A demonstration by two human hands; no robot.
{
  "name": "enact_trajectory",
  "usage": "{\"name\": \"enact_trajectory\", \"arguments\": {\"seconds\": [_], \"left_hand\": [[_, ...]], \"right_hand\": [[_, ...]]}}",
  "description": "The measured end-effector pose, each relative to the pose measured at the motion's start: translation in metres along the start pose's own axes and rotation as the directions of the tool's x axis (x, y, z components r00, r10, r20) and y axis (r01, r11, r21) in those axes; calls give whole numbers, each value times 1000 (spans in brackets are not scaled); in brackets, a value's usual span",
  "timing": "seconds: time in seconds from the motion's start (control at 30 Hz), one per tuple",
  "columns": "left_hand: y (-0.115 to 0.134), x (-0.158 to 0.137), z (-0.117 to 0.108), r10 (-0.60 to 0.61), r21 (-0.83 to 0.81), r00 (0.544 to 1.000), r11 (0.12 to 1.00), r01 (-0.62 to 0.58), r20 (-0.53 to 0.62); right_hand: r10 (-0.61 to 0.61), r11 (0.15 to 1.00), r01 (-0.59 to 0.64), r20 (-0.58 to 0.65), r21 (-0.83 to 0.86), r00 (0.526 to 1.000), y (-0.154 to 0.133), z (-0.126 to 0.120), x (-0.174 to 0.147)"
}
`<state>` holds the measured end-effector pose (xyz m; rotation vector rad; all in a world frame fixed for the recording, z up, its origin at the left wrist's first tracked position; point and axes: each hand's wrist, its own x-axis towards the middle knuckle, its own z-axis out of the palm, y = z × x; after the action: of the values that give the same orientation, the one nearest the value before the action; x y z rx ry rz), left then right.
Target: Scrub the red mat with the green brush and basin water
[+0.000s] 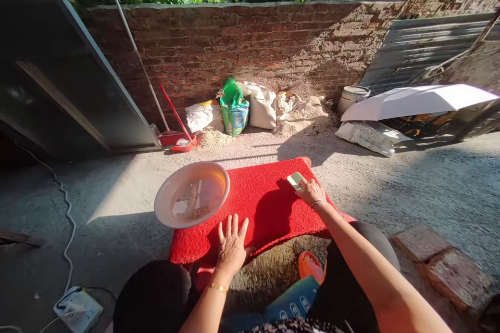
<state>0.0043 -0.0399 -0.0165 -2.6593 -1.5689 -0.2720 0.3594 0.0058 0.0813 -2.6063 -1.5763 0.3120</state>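
Note:
A red, fuzzy mat (250, 182) lies spread over a low surface before my knees. My right hand (311, 191), with a bangle at its wrist, grips a pale green, flat block with rounded corners (296, 180) near the mat's far right. Whether the block is soap, a brush or something else I cannot tell. Fingers spread, my left hand (231, 243) is at the mat's near edge, palm down and holding nothing. A wide pinkish basin (166, 203) of water stands on the mat's left part, beyond my left hand.
Along the brick wall (250, 47) are several sacks (262, 106), a red dustpan (183, 140) and a bucket (353, 96). A white umbrella (417, 101) covers things at right. Bricks (457, 276) lie by my right knee; a power strip (78, 309) and cord (66, 203) are at left.

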Motion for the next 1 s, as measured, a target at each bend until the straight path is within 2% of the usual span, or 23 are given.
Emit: {"name": "enact_trajectory", "arguments": {"seconds": [0.07, 0.1, 0.17, 0.23, 0.37, 0.47, 0.5, 0.57, 0.73, 0.8, 0.83, 0.9, 1.0], "left_hand": [[0, 0, 3, 2, -5, 1000, 1000, -2, -5], [-1, 0, 6, 5, 2, 1000, 1000, -4, -13], [-3, -1, 13, 16, 33, 999, 999, -15, -37], [-6, -1, 22, 35, 79, 997, 996, -30, -62], [-13, -2, 42, 47, 134, 994, 990, -34, -98], [-15, -4, 49, 55, 116, 993, 992, -43, -103], [-15, -5, 50, 60, 109, 992, 993, -48, -108], [-13, -6, 50, 62, 105, 989, 993, -48, -136], [-10, -3, 49, 60, 106, 973, 994, -37, -225], [-10, -2, 49, 75, 109, 968, 993, -50, -240], [-11, -2, 48, 76, 109, 967, 993, -51, -242], [-11, -4, 46, 72, 104, 969, 993, -48, -236], [-10, -8, 41, 78, 89, 973, 994, -60, -218]], "right_hand": [[148, 988, -149, -12, -29, 989, 26, -16, 8], [181, 983, -182, -22, -27, 983, 32, -23, 11], [169, 986, -169, -36, 0, 985, 27, -28, 15], [86, 996, -85, -36, 40, 996, 0, -22, 17], [-116, 988, 118, -29, 96, 993, -83, 4, 24], [-175, 978, 176, -17, 115, 984, -120, 16, 35], [-170, 979, 171, -12, 113, 985, -121, 17, 39], [-128, 987, 128, -4, 101, 992, -105, 13, 47], [142, 989, -140, -36, 41, 989, -20, -19, 56], [222, 975, -220, -58, 35, 973, -1, -30, 58], [231, 973, -229, -66, 41, 971, 0, -33, 58], [182, 982, -177, -75, 67, 980, -16, -32, 59], [1, 992, 7, -61, 122, 998, -74, -18, 61]]}}
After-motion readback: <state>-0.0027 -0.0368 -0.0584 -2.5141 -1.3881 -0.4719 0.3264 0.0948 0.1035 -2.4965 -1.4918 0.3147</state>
